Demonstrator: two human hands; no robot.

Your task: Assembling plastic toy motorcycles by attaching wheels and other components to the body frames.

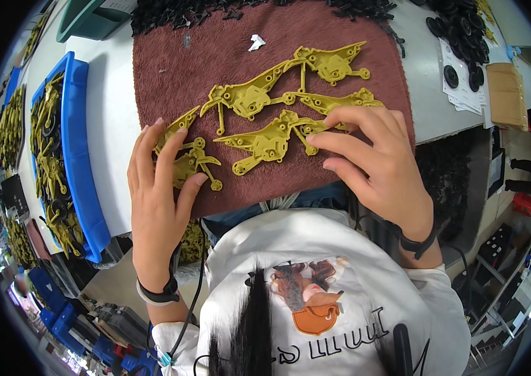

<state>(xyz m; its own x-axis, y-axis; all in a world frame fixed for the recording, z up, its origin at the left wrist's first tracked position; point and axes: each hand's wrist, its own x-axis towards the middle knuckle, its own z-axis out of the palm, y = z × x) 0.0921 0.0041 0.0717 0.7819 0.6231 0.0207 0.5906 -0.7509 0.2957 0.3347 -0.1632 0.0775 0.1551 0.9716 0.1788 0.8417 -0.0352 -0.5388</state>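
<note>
- At the far left we note a blue tray (79, 156) on the white table (112, 119), filled with olive-yellow plastic parts and a few black discs.
- Our left hand (160, 188) comes in from the lower edge, wrist banded in black, palm down, fingers spread and nearly straight. It is not clenched; it presses flat on a small yellow sprue piece (191, 160) at the left edge of the brown towel (215, 56).
- The index and middle fingertips lie over the upper end of that piece; the thumb rests against its lower right arm. We cannot tell whether any finger hooks under it.
- Centre: a large yellow sprue frame (278, 103) lies flat on the towel, its branches running up to the right, just beside the small piece.
- A white scrap (256, 42) sits on the towel above the frame, well apart from both hands.
- Our right hand (372, 156) reaches in from the right, fingers curled and bent down. Thumb and index finger pinch the lower right branch of the frame; the other fingers rest on the towel.
- Far right: black round parts (463, 28) and a brown padded envelope (507, 94) lie on the table.
</note>
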